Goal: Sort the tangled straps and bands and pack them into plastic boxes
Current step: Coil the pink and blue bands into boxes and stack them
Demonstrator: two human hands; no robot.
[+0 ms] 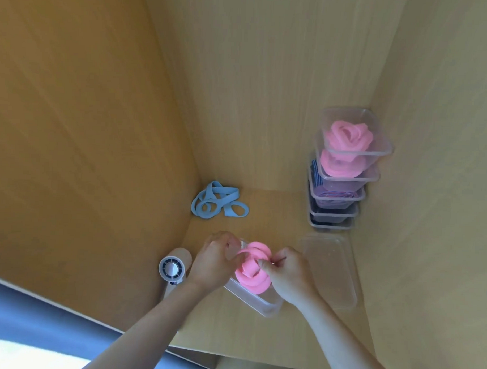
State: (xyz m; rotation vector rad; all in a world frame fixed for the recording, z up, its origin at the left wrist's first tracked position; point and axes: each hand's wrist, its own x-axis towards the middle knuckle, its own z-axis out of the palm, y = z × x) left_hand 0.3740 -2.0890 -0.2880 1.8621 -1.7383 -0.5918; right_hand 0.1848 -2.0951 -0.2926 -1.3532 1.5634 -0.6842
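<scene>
L hand [217, 256]: fingers curled round pink band [251, 278] at its 10 o'clock. R hand [284, 272] pinches it at 3. Band is coiled, rose-like, in clear box [263, 305], low centre of view. Fingertips mostly hidden; box's far rim blurred. Blue bands [218, 204] lie loose at box's 11.

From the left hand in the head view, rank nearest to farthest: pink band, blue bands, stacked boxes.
1. pink band: gripped by the left hand itself.
2. blue bands: just behind it, back-left corner.
3. stacked boxes: far across, back-right corner.
</scene>
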